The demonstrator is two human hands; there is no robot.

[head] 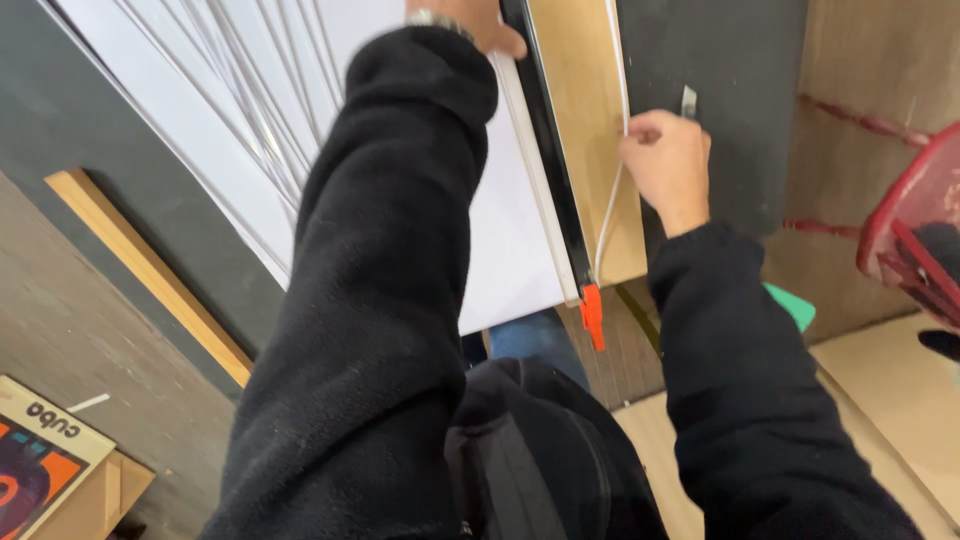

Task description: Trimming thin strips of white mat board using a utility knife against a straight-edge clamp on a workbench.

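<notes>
A large white sheet point(300, 100) lies on a dark cutting surface point(120, 200). A long black straightedge point(550, 170) with an orange end point(593, 315) runs along the sheet's right edge. My left hand point(480, 25) presses down on the straightedge near the top of the frame; only part of the hand shows. My right hand point(668, 165) is closed around a small knife whose metal blade point(688, 100) sticks up above the fist, beside a thin white cut strip point(612, 190) that curls away from the straightedge.
A wooden board point(590, 120) lies under the strip. A wooden batten point(150, 270) crosses the left side. A red wire basket point(915, 230) sits at the right edge, a printed box point(40, 455) at the lower left, a green piece point(795, 305) behind my right sleeve.
</notes>
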